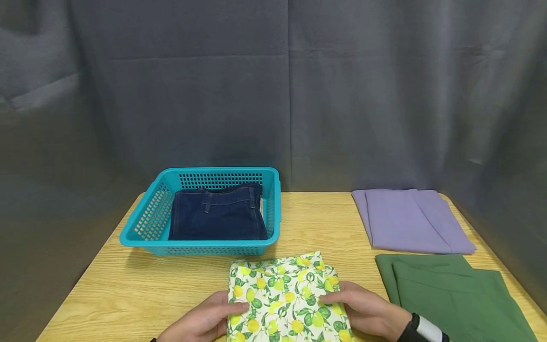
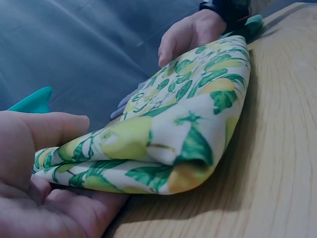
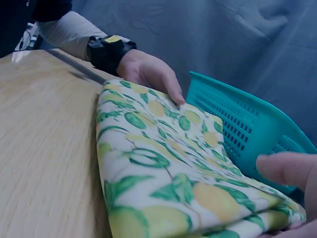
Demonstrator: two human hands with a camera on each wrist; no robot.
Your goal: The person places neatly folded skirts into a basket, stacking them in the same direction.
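A folded lemon-print cloth [image 1: 284, 297], white with yellow lemons and green leaves, lies at the table's front middle, its near end cut off by the head view. My left hand [image 1: 207, 316] grips its left edge, thumb on top and fingers beneath. On the opposite edge, my right hand [image 1: 367, 308] holds the cloth in the same way, the thumb over the print. The left wrist view shows the fold layers of the cloth [image 2: 183, 134] between thumb and fingers, slightly raised on that side. Most of the right hand's fingers are hidden under the fabric.
Behind the cloth, at left, stands a turquoise plastic basket [image 1: 201, 243] holding folded dark blue jeans [image 1: 218, 216]. A folded purple cloth [image 1: 406, 221] lies at the back right, with a folded green cloth [image 1: 457, 294] in front of it. Grey curtains [image 1: 213, 95] surround the wooden table [image 1: 128, 289].
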